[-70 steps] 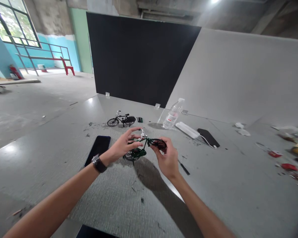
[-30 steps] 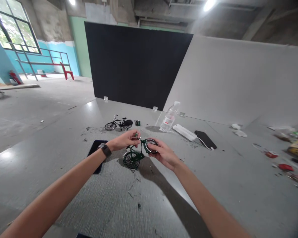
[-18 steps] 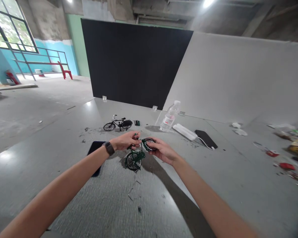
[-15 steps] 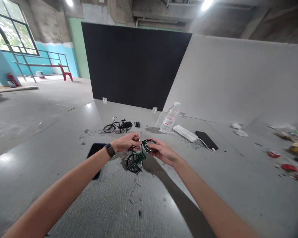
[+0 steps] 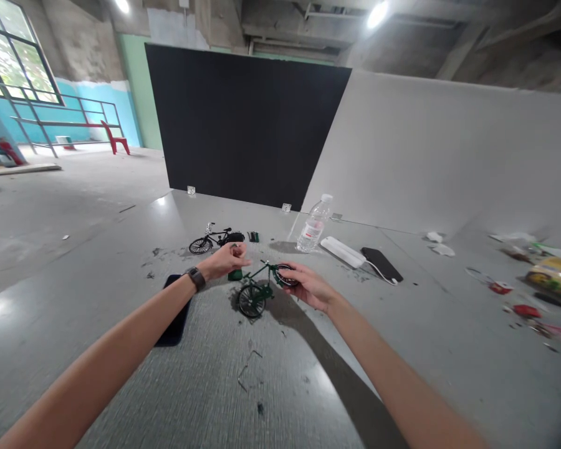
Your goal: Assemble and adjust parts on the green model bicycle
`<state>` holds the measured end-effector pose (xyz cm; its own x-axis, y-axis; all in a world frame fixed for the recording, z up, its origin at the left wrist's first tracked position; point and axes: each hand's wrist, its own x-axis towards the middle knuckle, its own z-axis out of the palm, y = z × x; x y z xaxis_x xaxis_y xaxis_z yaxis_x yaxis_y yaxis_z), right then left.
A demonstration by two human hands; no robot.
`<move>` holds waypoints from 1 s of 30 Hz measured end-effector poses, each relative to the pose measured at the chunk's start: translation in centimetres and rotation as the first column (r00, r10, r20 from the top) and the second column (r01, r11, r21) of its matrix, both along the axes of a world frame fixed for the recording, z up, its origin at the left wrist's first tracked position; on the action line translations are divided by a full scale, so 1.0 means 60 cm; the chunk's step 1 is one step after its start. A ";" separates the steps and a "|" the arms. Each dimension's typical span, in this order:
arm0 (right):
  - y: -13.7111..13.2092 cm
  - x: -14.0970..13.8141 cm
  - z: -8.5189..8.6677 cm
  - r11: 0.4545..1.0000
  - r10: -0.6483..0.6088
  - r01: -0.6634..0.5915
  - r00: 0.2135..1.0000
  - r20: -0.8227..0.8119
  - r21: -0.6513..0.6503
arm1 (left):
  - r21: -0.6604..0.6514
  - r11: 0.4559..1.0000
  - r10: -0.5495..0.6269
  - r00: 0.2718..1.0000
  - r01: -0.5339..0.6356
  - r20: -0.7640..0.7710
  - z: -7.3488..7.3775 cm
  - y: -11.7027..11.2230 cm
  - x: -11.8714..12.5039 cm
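A small green model bicycle is tilted on the grey table, one spoked wheel low at the left, the other raised at the right. My right hand is closed around that raised wheel. Just left of the bicycle's frame hovers my left hand, a dark watch on its wrist. Its fingers are pinched together, and a small dark bit shows at them that I cannot make out. Below those fingers is a small green piece. Behind the left hand stands a black model bicycle, its rear partly covered.
A dark phone-like slab lies under my left forearm. Behind are small dark parts, a water bottle, a white power bank and a black phone. Bent thin metal pieces lie in front; packaging is far right.
My left hand has come away from the green bicycle's upper part, moving left. The bicycle stays in my right hand. The view has shifted slightly to the right.
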<state>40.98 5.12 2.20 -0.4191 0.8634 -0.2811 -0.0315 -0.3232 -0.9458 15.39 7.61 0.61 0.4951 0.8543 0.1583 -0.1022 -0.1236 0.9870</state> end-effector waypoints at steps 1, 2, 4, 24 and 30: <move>0.002 0.007 -0.001 1.000 -0.014 0.014 0.999 0.029 0.006 | -0.014 1.000 0.015 1.000 -0.015 0.010 -0.001 0.001 -0.006; 0.004 0.013 -0.002 1.000 -0.018 0.016 0.998 0.064 0.021 | -0.029 0.999 0.015 1.000 -0.014 0.005 -0.001 0.001 -0.012; 0.011 0.020 -0.002 0.997 0.003 -0.014 0.989 0.149 0.076 | -0.042 0.999 0.020 1.000 -0.020 -0.006 0.005 -0.006 -0.019; -0.088 -0.035 0.020 0.553 -0.179 -0.575 0.625 0.760 0.603 | -0.340 0.913 0.300 0.937 -0.227 0.179 0.033 -0.220 -0.050; -0.172 -0.067 -0.015 0.450 -0.055 -0.753 0.513 0.857 0.480 | -0.130 0.923 0.363 0.932 -0.362 -0.018 0.032 -0.233 -0.039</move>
